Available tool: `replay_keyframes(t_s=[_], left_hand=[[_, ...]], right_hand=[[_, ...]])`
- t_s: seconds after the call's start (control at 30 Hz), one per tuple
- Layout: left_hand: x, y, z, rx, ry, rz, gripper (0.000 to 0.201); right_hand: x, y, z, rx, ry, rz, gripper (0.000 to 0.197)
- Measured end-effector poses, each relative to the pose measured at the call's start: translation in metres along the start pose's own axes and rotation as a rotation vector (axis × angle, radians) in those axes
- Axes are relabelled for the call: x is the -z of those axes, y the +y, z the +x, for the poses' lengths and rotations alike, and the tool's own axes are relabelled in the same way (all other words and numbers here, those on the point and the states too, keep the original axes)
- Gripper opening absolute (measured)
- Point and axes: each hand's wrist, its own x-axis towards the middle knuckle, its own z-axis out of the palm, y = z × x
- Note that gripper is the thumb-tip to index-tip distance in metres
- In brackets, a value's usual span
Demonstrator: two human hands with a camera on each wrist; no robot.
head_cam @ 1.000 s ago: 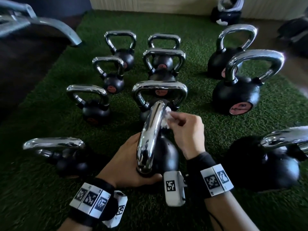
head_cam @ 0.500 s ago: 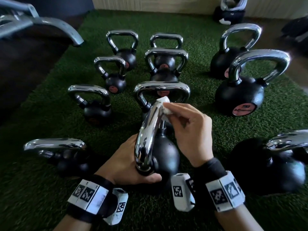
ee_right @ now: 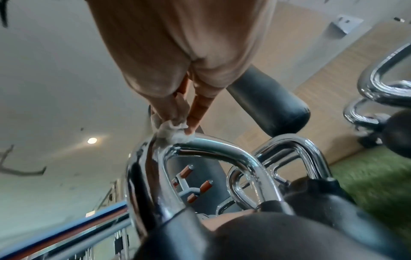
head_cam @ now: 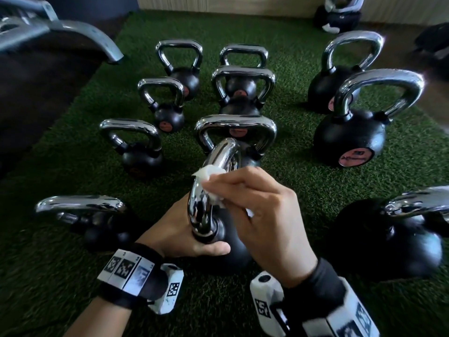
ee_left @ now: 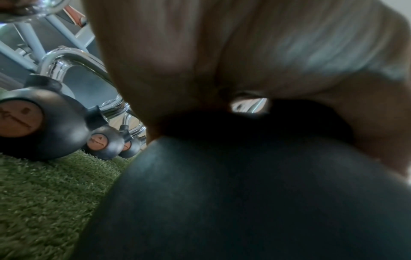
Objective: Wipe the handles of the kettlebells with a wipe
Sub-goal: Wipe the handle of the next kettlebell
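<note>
A black kettlebell [head_cam: 233, 249] with a chrome handle [head_cam: 209, 190] stands on the green turf right in front of me. My left hand [head_cam: 184, 234] grips it round the neck at the base of the handle, thumb across the front; the left wrist view shows only palm [ee_left: 244, 52] and the black ball [ee_left: 244, 202]. My right hand [head_cam: 245, 190] pinches a crumpled white wipe [head_cam: 209, 173] and presses it against the top of the handle. In the right wrist view the fingertips [ee_right: 191, 126] hold the wipe [ee_right: 173, 133] on the chrome bar [ee_right: 222, 149].
Several more chrome-handled kettlebells stand in rows on the turf [head_cam: 303, 166]: small ones [head_cam: 167, 113] to the left, large ones [head_cam: 349, 139] to the right, one [head_cam: 97, 222] near left and one [head_cam: 388, 239] near right. A grey machine frame [head_cam: 80, 32] stands at far left.
My right hand has slid the wipe along the handle from its far end towards me. The left hand has kept its hold.
</note>
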Motion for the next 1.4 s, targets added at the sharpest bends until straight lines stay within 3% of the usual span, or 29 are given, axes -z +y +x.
replay_keyframes(t_s=[0.13,0.33,0.43,0.5,0.6,0.67,0.73,0.87,0.93,1.0,1.13,1.27,1.4], left_hand=[[0.0,0.004,-0.001,-0.032,0.004,-0.015,0.098],[0.0,-0.009,-0.003,0.001,-0.101,-0.03,0.054],[-0.001,-0.007,-0.004,0.017,-0.103,0.017,0.038],[-0.003,-0.007,-0.007,0.027,-0.096,-0.001,0.047],[-0.007,-0.004,-0.015,0.042,-0.032,-0.051,0.079],[-0.009,0.003,-0.02,0.046,0.004,-0.118,0.099],[-0.012,0.003,-0.027,0.016,0.006,-0.136,0.108],[-0.018,-0.01,-0.041,-0.011,-0.019,-0.031,0.078],[-0.019,-0.009,-0.041,-0.041,-0.016,0.034,0.08],[-0.018,-0.005,-0.038,-0.05,-0.017,0.013,0.09],[-0.02,-0.009,-0.039,-0.028,-0.05,0.044,0.091],[-0.022,-0.01,-0.038,-0.015,-0.008,0.01,0.096],[-0.024,-0.012,-0.038,-0.004,0.006,-0.066,0.091]], right_hand=[[0.003,0.003,0.003,-0.233,0.062,0.207,0.021],[-0.019,-0.004,-0.049,-0.396,0.077,0.319,0.021],[-0.025,0.007,-0.063,-0.364,0.099,0.256,0.022],[-0.025,0.009,-0.066,-0.306,0.067,0.193,0.023],[-0.013,0.009,-0.062,-0.284,-0.006,0.133,0.027],[-0.002,0.011,-0.053,-0.372,-0.068,0.201,0.035],[0.005,0.015,-0.042,-0.446,-0.188,0.307,0.039],[-0.003,0.016,-0.034,-0.199,-0.436,0.108,0.039],[-0.005,0.012,-0.032,-0.167,-0.501,0.116,0.035],[-0.002,0.009,-0.03,-0.193,-0.528,0.167,0.029],[0.003,0.013,-0.03,-0.349,-0.557,0.318,0.021],[-0.001,0.011,-0.03,-0.33,-0.586,0.287,0.027],[-0.005,0.012,-0.034,-0.516,-0.52,0.577,0.013]])
